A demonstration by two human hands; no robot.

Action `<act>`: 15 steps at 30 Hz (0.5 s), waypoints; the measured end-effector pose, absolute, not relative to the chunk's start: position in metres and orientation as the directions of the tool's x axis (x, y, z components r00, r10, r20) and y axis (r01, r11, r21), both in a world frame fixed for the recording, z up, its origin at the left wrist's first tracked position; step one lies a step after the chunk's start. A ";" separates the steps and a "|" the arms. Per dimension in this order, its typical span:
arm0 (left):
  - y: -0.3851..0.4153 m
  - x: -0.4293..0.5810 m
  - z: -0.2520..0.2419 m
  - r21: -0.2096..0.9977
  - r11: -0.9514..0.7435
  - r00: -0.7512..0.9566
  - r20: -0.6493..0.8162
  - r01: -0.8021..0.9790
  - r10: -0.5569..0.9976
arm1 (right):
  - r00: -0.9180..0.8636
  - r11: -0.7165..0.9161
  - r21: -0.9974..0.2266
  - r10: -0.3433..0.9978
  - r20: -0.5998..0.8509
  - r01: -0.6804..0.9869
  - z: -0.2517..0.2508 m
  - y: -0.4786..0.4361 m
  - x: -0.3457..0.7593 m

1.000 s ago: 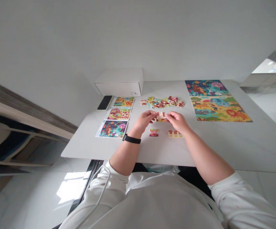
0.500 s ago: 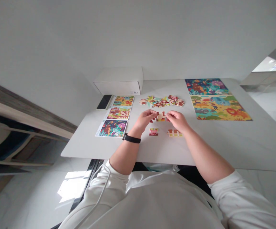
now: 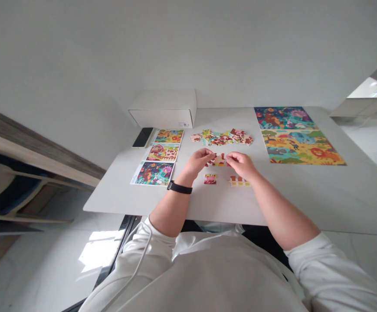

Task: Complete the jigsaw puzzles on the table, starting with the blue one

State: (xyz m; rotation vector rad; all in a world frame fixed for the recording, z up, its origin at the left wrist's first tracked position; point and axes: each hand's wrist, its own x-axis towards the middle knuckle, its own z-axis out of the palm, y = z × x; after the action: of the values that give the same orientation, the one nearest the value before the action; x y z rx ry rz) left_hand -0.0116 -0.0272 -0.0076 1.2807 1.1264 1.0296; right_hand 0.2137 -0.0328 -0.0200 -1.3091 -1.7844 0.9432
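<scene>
Over the middle of the table my left hand (image 3: 198, 163) pinches a small jigsaw piece between thumb and fingertips. Close to it on the right, my right hand (image 3: 241, 164) has its thumb and fingers closed at the right end of the red and yellow jigsaw pieces (image 3: 219, 160); what it grips there is partly hidden by the fingers. Below the hands lie a pink and red jigsaw piece (image 3: 210, 179) and a joined strip of fence-patterned jigsaw pieces (image 3: 239, 181). Beyond the hands is a heap of loose jigsaw pieces (image 3: 221, 138).
A reference sheet (image 3: 156, 173) with three pictures lies at the left, beside a phone (image 3: 142, 137). Behind them stands a white box (image 3: 160, 116). Two finished-looking puzzle pictures (image 3: 302, 146) lie at the right of the white table (image 3: 312, 195), which meets the wall.
The fingers of both hands have shifted very slightly over the middle pieces. The whole view has moved a little; the loose pieces and pictures lie as before.
</scene>
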 end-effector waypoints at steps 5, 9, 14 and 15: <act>-0.027 -0.012 -0.007 0.999 0.040 0.168 -0.045 0.033 0.985 | -0.243 0.217 -0.873 0.963 0.117 0.438 -0.021 -0.032 0.214; -0.027 -0.012 -0.006 0.998 0.042 0.163 -0.047 0.036 0.985 | -0.240 0.228 -0.875 0.962 0.134 0.427 -0.020 -0.031 0.214; -0.027 -0.012 -0.007 0.998 0.051 0.151 -0.054 0.023 0.987 | -0.224 0.193 -0.910 0.968 0.115 0.368 -0.021 -0.031 0.215; -0.027 -0.012 -0.006 0.998 0.053 0.148 -0.056 0.022 0.987 | -0.229 0.194 -0.911 0.967 0.114 0.364 -0.021 -0.031 0.215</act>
State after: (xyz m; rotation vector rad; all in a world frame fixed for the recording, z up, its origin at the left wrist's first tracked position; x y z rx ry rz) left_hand -0.0121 -0.0271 -0.0064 1.2486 1.1368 1.0513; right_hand 0.2150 -0.0308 -0.0209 -1.2613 -1.7245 1.0230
